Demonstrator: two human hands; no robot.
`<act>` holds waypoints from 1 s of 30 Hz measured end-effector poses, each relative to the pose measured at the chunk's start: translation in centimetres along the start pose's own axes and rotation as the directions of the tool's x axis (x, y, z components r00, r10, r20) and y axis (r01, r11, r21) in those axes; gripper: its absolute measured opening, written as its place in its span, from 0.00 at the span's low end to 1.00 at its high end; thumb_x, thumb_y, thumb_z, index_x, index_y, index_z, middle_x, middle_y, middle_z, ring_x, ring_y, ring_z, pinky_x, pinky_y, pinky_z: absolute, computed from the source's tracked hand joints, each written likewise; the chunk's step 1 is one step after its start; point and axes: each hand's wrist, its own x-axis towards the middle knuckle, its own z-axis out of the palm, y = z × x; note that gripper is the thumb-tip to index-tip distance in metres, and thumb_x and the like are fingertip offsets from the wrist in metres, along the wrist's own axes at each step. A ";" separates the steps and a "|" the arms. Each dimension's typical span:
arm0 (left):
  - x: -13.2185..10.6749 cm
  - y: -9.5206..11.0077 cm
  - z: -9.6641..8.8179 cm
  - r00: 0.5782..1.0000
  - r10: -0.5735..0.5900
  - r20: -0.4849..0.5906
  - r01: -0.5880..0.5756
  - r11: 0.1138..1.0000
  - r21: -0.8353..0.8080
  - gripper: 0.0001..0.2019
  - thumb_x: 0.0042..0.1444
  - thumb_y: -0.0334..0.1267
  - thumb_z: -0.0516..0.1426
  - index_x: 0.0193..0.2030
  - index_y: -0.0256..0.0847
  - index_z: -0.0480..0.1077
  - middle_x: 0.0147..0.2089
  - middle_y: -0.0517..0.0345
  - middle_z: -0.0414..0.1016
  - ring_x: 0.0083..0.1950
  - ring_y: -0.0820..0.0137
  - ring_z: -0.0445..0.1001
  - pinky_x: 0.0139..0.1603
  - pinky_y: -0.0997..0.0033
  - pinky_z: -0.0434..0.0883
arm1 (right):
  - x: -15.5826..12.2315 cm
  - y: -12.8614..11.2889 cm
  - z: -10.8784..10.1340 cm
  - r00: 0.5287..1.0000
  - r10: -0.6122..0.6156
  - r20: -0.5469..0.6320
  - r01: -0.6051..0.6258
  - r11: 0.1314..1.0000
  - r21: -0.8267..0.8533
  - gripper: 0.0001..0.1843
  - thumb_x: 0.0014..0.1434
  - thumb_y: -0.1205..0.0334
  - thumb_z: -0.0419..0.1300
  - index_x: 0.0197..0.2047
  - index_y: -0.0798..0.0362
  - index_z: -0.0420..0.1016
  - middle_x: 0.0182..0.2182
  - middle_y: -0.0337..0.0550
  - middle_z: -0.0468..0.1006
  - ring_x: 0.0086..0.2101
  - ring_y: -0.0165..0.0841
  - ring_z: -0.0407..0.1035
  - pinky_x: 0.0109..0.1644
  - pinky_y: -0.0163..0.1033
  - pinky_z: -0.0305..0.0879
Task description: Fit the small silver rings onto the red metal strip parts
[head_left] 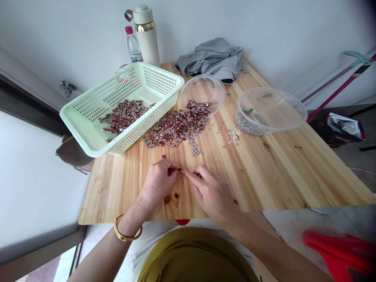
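My left hand (pixel 160 178) is closed in a pinch around a small dark reddish-brown strip, most of which the fingers hide. One end of a strip (pixel 163 157) shows just above the knuckles. At the left fingertips a small silvery piece (pixel 181 171) sticks out. My right hand (pixel 210 190) points its index finger at that piece and touches it or nearly so; the thumb is apart from the index and the other fingers are bent. Beyond the hands lies a heap of reddish-brown perforated strips (pixel 173 127), with small silver discs (pixel 195 148) scattered along its right side.
A pale green basket (pixel 143 121) holds more strips at the left. A clear round tub (pixel 217 92) lies tipped by the heap. Another clear tub (pixel 276 107) contains silver discs. Behind stand a white flask (pixel 148 43) and a bottle (pixel 133 45), beside grey cloth (pixel 210 56).
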 end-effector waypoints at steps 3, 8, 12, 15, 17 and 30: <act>0.0 -0.2 0.5 1.000 0.005 -0.009 -0.005 1.000 -0.003 0.08 0.50 0.23 0.58 0.32 0.39 0.76 0.31 0.58 0.79 0.34 0.70 0.77 0.36 0.72 0.70 | 0.1 -0.2 0.1 1.000 -0.008 0.028 0.010 0.998 -0.066 0.22 0.64 0.71 0.50 0.58 0.51 0.72 0.36 0.44 0.73 0.29 0.32 0.68 0.28 0.35 0.62; -0.5 0.1 -0.4 0.991 0.108 -0.073 -0.108 0.994 0.008 0.08 0.52 0.23 0.58 0.31 0.39 0.75 0.31 0.59 0.78 0.33 0.72 0.76 0.36 0.73 0.72 | 0.4 0.4 -0.2 0.999 -0.035 -0.032 0.038 0.995 0.092 0.22 0.65 0.72 0.48 0.58 0.52 0.72 0.39 0.46 0.74 0.33 0.33 0.72 0.34 0.37 0.68; -0.2 0.9 -5.9 0.893 0.245 -0.379 -0.206 0.968 0.141 0.06 0.59 0.32 0.56 0.38 0.42 0.76 0.39 0.57 0.78 0.36 0.72 0.75 0.36 0.71 0.74 | 1.2 1.5 -1.3 0.968 0.051 -0.246 0.032 0.946 0.321 0.20 0.67 0.70 0.48 0.58 0.49 0.70 0.40 0.46 0.74 0.40 0.34 0.72 0.43 0.39 0.70; 0.6 1.0 -9.3 0.778 0.309 -0.547 -0.117 0.926 0.358 0.12 0.61 0.33 0.55 0.50 0.43 0.74 0.52 0.53 0.75 0.37 0.71 0.75 0.42 0.67 0.75 | 1.9 2.3 -2.1 0.947 0.100 -0.307 0.018 0.933 0.360 0.17 0.68 0.67 0.49 0.55 0.50 0.72 0.39 0.46 0.75 0.40 0.34 0.73 0.43 0.40 0.70; 0.9 0.7 -9.3 0.785 0.341 -0.517 -0.115 0.900 0.420 0.15 0.61 0.33 0.54 0.55 0.41 0.71 0.55 0.50 0.74 0.38 0.71 0.76 0.42 0.66 0.75 | 2.4 3.0 -2.3 0.942 0.133 -0.310 -0.012 0.932 0.363 0.16 0.68 0.67 0.49 0.54 0.51 0.73 0.40 0.47 0.76 0.40 0.35 0.73 0.42 0.40 0.70; 2.5 -3.4 -4.0 0.980 0.182 0.078 -0.197 0.942 0.272 0.04 0.58 0.29 0.57 0.34 0.38 0.73 0.40 0.54 0.72 0.38 0.68 0.73 0.39 0.69 0.70 | 4.9 7.5 -1.7 0.979 0.131 -0.155 -0.095 0.970 0.222 0.05 0.62 0.63 0.58 0.38 0.52 0.75 0.33 0.42 0.78 0.33 0.35 0.72 0.40 0.41 0.68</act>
